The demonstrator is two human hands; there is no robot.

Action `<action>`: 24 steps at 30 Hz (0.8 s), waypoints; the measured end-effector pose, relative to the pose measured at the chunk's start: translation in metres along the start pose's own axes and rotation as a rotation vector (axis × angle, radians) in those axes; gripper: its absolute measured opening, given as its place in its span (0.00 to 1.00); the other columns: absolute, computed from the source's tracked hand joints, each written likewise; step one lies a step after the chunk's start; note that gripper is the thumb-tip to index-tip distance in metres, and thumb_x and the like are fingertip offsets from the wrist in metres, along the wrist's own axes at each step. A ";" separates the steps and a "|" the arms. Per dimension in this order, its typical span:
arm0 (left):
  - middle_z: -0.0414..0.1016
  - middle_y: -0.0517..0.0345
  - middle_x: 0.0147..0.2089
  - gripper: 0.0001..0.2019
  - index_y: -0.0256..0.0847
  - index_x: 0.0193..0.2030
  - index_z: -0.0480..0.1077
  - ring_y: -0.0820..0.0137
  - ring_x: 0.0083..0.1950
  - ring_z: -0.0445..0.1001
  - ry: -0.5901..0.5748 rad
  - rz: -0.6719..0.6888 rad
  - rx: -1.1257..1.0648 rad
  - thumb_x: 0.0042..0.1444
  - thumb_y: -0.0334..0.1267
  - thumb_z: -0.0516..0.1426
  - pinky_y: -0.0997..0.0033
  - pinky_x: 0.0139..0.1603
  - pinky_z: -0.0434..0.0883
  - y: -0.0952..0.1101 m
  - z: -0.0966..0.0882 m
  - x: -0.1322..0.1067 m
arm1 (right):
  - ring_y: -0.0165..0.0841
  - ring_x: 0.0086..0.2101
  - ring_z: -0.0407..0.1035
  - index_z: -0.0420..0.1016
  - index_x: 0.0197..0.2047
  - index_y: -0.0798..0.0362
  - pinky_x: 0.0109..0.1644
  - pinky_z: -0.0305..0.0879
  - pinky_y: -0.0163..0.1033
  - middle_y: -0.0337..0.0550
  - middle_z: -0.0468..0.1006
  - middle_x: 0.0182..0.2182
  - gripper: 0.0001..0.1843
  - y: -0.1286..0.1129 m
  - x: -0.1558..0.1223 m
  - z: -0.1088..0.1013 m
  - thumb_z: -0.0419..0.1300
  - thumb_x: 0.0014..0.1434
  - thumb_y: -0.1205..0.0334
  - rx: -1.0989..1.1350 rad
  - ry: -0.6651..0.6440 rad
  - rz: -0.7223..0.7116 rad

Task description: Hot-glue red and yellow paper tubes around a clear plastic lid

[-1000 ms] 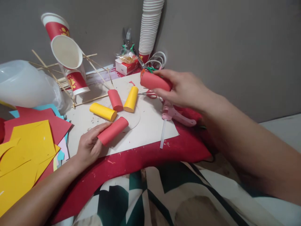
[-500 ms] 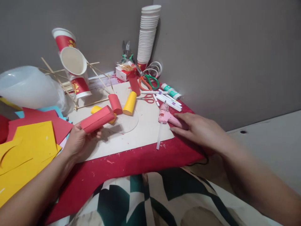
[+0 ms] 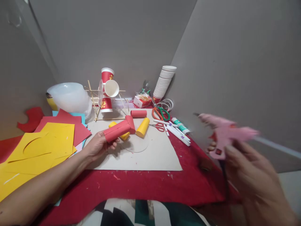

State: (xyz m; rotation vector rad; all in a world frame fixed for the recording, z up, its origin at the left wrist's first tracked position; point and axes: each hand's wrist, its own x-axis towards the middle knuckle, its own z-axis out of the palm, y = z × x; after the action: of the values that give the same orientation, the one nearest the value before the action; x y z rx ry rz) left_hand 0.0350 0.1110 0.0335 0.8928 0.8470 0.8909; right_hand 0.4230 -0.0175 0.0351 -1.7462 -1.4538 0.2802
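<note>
In my left hand (image 3: 97,146) is a red paper tube (image 3: 117,130), tilted, its seam facing up, held over the white board (image 3: 160,157). On the right, my right hand (image 3: 246,169) grips a pink hot glue gun (image 3: 223,131) by its handle, raised above the red cloth. A glue stick (image 3: 279,147) sticks out of the gun's back, and its nozzle points left. Near the held tube are a yellow paper cone (image 3: 142,127), another red tube (image 3: 138,114) and a partly hidden yellow roll (image 3: 125,136). A clear round disc (image 3: 137,147) lies flat on the board.
Yellow paper sheets (image 3: 47,138) spread at the left. Behind stand joined paper cups (image 3: 107,105) with bamboo sticks and a translucent bowl (image 3: 70,97). A tall cup stack (image 3: 164,82) leans near the wall. Scissors (image 3: 164,114), white sticks (image 3: 180,135) and a green-labelled roll (image 3: 180,125) lie at right.
My right hand has picked the glue gun up off the table and lifted it to the right. My left hand still holds the red tube. The camera view has shifted.
</note>
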 end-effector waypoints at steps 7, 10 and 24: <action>0.80 0.57 0.29 0.10 0.36 0.40 0.79 0.75 0.26 0.73 -0.070 0.150 0.247 0.51 0.35 0.68 0.77 0.29 0.71 0.002 0.009 -0.007 | 0.34 0.22 0.59 0.76 0.37 0.47 0.24 0.57 0.42 0.40 0.67 0.24 0.22 -0.077 0.012 0.058 0.58 0.60 0.36 0.568 -0.188 0.119; 0.79 0.61 0.28 0.12 0.37 0.40 0.76 0.76 0.25 0.73 -0.092 0.185 0.328 0.49 0.35 0.68 0.78 0.29 0.71 0.001 0.013 -0.012 | 0.32 0.26 0.64 0.76 0.38 0.50 0.27 0.59 0.37 0.40 0.73 0.27 0.23 -0.091 0.013 0.096 0.69 0.53 0.38 0.720 -0.277 0.153; 0.79 0.62 0.37 0.21 0.38 0.50 0.74 0.75 0.28 0.74 -0.079 0.228 0.447 0.47 0.34 0.67 0.76 0.31 0.71 -0.011 0.026 -0.017 | 0.42 0.51 0.77 0.81 0.45 0.44 0.64 0.69 0.53 0.42 0.84 0.46 0.20 -0.085 -0.001 0.119 0.72 0.55 0.42 0.638 -0.228 0.150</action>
State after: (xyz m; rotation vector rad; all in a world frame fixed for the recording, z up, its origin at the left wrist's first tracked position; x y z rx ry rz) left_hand 0.0547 0.0851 0.0374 1.4268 0.9038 0.8689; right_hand 0.2872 0.0337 0.0191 -1.3213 -1.2014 0.9380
